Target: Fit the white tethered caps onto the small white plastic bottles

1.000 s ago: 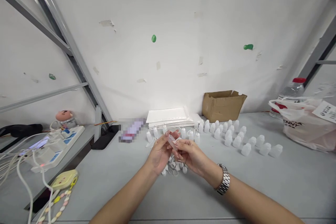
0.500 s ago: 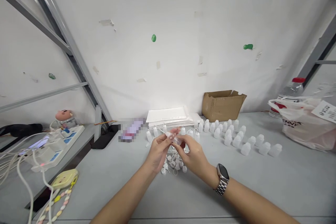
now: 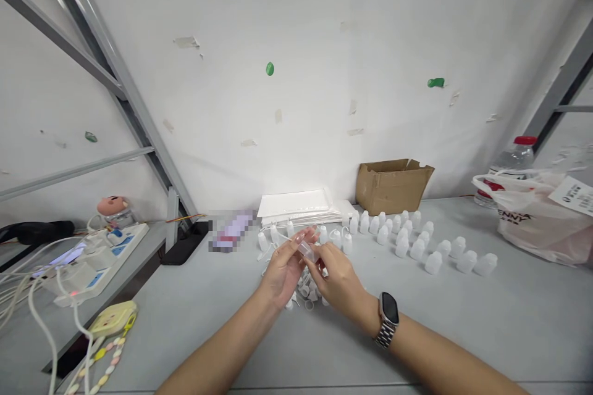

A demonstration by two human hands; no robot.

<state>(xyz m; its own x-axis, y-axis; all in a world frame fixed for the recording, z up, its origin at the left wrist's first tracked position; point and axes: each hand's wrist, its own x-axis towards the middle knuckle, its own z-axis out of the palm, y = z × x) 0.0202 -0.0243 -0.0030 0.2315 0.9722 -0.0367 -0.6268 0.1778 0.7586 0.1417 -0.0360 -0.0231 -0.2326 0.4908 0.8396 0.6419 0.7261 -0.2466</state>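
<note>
Both my hands meet over the grey table (image 3: 463, 333), above a small heap of white caps (image 3: 306, 291). My left hand (image 3: 283, 265) pinches a small clear plastic bottle (image 3: 306, 249) with its fingertips. My right hand (image 3: 337, 276), with a watch on the wrist, is closed on the same bottle from the right. Behind my hands stand a few open small white bottles (image 3: 334, 236) with thin nozzles. To the right several capped white bottles (image 3: 417, 245) stand in rows.
A brown cardboard box (image 3: 393, 185) and a stack of white sheets (image 3: 296, 205) sit against the wall. A plastic bag (image 3: 542, 222) and a water bottle (image 3: 515, 160) lie at far right. A power strip (image 3: 92, 259) with cables and a yellow gadget (image 3: 113, 318) lie left.
My right wrist has turned so the watch face shows, and the hand has shifted slightly down on the bottle. The left hand stays almost in place.
</note>
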